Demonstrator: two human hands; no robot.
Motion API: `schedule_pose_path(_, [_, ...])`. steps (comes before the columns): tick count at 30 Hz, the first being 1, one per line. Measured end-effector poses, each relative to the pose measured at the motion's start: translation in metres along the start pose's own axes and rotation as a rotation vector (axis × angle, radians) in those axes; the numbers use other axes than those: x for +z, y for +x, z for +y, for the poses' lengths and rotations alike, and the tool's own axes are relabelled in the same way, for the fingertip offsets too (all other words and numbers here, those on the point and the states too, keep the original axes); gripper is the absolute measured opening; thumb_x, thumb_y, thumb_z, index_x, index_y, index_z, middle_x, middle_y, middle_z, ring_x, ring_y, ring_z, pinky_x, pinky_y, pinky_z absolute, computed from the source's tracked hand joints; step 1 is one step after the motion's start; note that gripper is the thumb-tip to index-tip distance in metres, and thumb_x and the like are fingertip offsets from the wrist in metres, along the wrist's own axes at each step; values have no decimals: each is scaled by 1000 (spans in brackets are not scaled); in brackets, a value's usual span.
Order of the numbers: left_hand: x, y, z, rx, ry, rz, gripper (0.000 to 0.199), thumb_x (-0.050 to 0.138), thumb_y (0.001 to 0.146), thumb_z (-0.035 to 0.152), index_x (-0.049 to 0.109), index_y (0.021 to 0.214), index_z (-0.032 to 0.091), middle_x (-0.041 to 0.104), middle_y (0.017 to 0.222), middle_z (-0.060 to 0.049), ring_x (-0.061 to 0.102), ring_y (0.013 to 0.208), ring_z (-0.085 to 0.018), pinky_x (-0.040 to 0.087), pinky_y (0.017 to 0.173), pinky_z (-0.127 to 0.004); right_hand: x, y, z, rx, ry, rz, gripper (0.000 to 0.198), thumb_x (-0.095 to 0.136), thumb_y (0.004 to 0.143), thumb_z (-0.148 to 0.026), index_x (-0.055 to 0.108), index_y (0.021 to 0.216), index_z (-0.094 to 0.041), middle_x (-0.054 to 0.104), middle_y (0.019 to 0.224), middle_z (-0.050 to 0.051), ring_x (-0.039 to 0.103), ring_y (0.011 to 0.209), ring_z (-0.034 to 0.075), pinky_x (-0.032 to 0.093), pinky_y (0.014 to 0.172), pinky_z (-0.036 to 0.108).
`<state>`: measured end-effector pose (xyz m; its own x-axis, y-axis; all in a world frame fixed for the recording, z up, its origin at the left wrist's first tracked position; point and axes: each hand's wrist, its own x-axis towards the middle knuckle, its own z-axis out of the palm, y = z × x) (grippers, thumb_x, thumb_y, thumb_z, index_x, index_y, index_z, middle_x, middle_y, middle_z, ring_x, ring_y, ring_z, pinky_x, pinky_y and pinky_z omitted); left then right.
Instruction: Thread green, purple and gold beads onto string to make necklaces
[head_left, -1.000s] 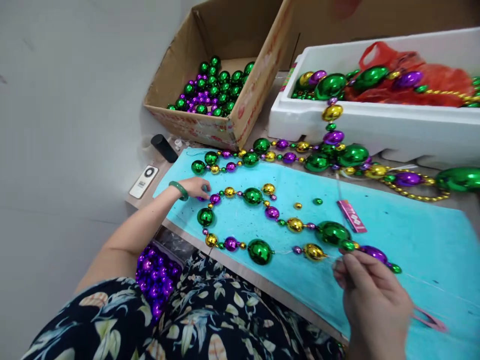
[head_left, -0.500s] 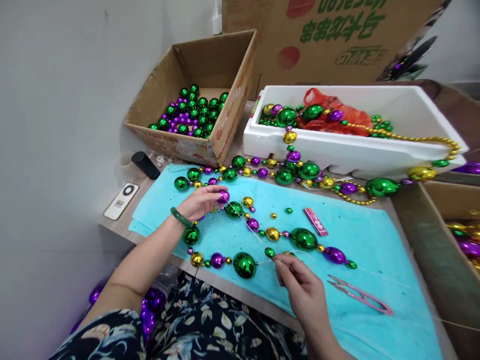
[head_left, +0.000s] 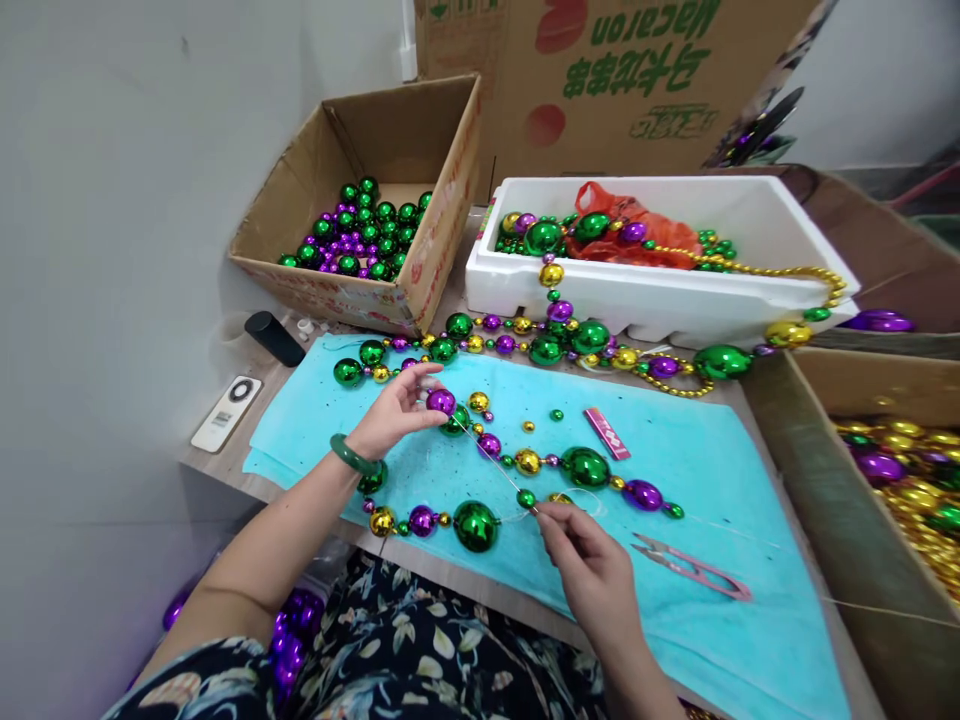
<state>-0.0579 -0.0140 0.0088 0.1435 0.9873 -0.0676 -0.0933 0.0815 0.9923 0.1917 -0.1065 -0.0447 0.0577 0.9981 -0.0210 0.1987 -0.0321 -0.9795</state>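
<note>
On my feed, the left hand [head_left: 399, 408] pinches a purple bead [head_left: 441, 402] — lifted off the cloth [head_left: 690, 440] since a second ago. The right hand [head_left: 541, 510], now nearer it, pinches at a green bead [head_left: 526, 498]; thread [head_left: 491, 459] joins both beads. Scissors [head_left: 697, 570] lie to the right.

Purple bead [head_left: 441, 402]: now up off the blue cloth [head_left: 705, 440], in the left hand [head_left: 394, 415]
Thread [head_left: 491, 458]: now taut between both hands
Right hand [head_left: 589, 560]: now farther left
Pink snips [head_left: 697, 570]: now fully uncovered

Free room over the blue cloth [head_left: 690, 440] rightward, beyond pink snips [head_left: 679, 562], taut thread [head_left: 504, 473] in the way leftward
</note>
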Motion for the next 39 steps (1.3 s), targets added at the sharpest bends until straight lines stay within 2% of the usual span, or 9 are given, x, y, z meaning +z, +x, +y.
schedule_pose_path(4, [15,-3,2,26,22,-26,81,82,58,19,44,129,25,54,103,-3,55,95,-14,46,84,-28,2,1,3,11,36,-18,24,59,79,-41,65,75,-17,52,56,0,46,48,12,38,45,24])
schedule_pose_path(11, [34,-2,-1,65,42,-13,78,84,56,18,47,123,25,52,101,-2,53,97,-16,45,83,-28,-4,1,9,66,94,6,24,62,77,-41,65,76,-17,51,55,-1,46,48,11,38,45,23])
schedule_pose_path(17, [44,5,-7,-42,11,-296,82,81,63,23,40,134,27,55,106,-5,55,90,-14,47,77,-29,-4,4,9,152,230,-10,25,63,77,-42,63,76,-17,50,52,-2,45,47,10,37,45,23])
schedule_pose_path(20, [40,26,-4,31,276,-280,48,66,79,30,54,124,21,59,108,-8,57,93,-17,47,80,-32,-10,6,11,147,264,74,24,64,77,-41,62,77,-17,51,53,-2,45,47,10,35,43,22])
schedule_pose_path(23, [38,53,-7,251,805,-234,18,59,85,25,68,98,17,65,103,-8,56,99,-20,40,92,-38,-23,9,16,130,284,162,23,66,76,-40,62,79,-17,53,54,-2,45,47,10,33,42,21])
schedule_pose_path(26, [50,73,-19,355,1155,-432,16,57,85,20,70,95,16,69,101,-8,58,98,-20,36,96,-39,-37,10,20,132,316,232,23,69,75,-39,62,79,-17,53,54,-2,47,48,9,32,41,20])
schedule_pose_path(31, [88,93,-52,345,1348,-673,22,57,84,22,69,103,17,69,102,-9,58,96,-21,37,93,-36,-48,10,23,174,366,306,24,71,73,-38,62,81,-17,54,55,-2,47,47,9,32,40,18])
schedule_pose_path(36, [105,107,-67,147,1128,-560,18,61,76,12,72,89,16,70,95,-10,57,98,-24,41,90,-36,-52,6,26,145,333,324,22,69,74,-38,62,79,-17,52,54,-3,46,47,8,32,41,19])
schedule_pose_path(39, [100,109,-58,-43,693,-402,21,57,83,19,69,100,15,69,98,-9,60,91,-18,46,83,-32,-55,2,29,151,284,312,22,68,74,-38,63,78,-17,51,52,-3,44,47,9,32,41,20])
